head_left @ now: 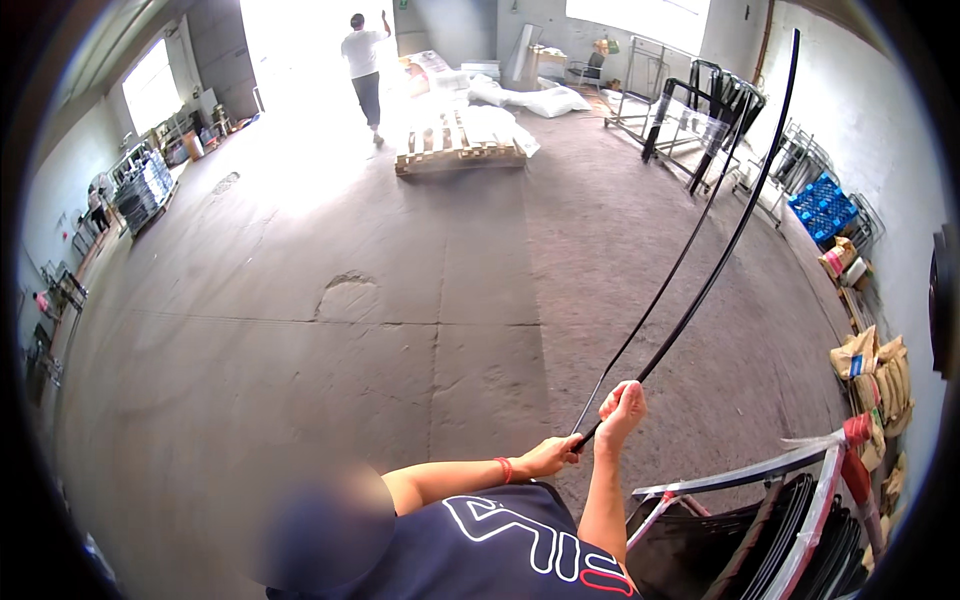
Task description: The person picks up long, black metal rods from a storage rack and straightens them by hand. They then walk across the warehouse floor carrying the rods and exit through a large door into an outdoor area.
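Observation:
Two long, thin, flexible black strips run up to the right from my hands. The thicker strip (722, 258) bends gently and reaches far up the view; the thinner strip (668, 275) lies left of it. My left hand (552, 456), with a red band at the wrist, is closed at the strips' lower end. Higher up, my right hand (622, 404) is closed in a fist round the thicker strip. Whether the thinner one is also in my right hand is hard to see. At the lower right stands a metal rack (745, 484) holding many black strips (790, 545).
A wooden pallet (460, 160) with white sacks stands ahead, and a person (363, 62) stands by the bright doorway. Along the right wall are wheeled racks (700, 115), a blue plastic crate (822, 208) and brown sacks (872, 372). The concrete floor has a rough patch (348, 290).

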Motion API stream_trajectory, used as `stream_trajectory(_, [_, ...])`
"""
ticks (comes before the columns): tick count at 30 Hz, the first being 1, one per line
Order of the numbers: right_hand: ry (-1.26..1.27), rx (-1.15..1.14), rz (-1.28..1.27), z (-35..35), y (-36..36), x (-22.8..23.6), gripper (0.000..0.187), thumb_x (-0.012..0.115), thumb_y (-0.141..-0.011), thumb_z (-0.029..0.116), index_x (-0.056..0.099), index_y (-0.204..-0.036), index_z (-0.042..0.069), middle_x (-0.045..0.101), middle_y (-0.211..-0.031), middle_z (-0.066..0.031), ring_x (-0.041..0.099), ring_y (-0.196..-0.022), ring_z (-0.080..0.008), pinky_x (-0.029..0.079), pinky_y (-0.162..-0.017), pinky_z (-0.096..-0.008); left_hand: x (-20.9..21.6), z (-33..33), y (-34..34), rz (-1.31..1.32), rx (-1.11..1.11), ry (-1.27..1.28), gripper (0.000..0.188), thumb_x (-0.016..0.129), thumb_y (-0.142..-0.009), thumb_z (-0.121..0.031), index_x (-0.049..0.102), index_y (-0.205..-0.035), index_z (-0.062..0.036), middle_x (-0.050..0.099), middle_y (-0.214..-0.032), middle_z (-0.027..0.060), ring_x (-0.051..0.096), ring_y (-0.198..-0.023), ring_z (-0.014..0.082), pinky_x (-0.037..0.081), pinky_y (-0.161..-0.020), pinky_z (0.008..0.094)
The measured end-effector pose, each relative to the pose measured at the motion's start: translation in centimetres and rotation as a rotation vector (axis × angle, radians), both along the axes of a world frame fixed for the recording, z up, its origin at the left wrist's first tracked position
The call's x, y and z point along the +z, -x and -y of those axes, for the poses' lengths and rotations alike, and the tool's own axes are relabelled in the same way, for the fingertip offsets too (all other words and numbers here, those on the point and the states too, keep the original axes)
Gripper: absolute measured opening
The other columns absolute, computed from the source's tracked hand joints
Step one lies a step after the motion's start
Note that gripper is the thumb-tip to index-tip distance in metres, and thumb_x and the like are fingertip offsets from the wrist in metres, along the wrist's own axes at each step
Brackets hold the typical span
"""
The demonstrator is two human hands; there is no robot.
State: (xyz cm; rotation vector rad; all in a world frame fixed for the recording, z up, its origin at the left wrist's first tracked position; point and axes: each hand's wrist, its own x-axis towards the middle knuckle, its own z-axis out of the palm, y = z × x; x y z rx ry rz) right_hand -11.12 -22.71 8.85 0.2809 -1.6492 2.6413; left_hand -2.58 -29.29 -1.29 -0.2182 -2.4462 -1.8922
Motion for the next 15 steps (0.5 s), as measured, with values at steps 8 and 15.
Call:
stream_trajectory(8, [-0.041,0.169,0.031,1.2,0.7,0.1,0.031,0.040,-0.089,0.030,0.041,-0.066,0.009,0.030,-0.048,0.0045,0.027,-0.039,-0.0040,0.022,-0.036,-0.0192,0.0,0.9,-0.3,0.014,0.153,0.049,0.013,0.052,-0.074,-0.002,0.043,-0.084,-0.0026,0.054,-0.072,0.0121,0.054,-0.070,0.0259,0.042,-0.062,0.0329])
stream_trajectory(15, [-0.033,0.246,-0.037,1.5,0.5,0.6,0.029,0.040,-0.090,0.028,0.043,-0.070,0.008,0.034,-0.051,0.0024,0.031,-0.041,-0.0057,0.028,-0.039,-0.0202,0.2,1.1,-0.4,-0.038,0.258,0.009,0.015,0.049,-0.074,0.004,0.043,-0.086,-0.0028,0.055,-0.074,0.0109,0.056,-0.072,0.0256,0.043,-0.064,0.0326])
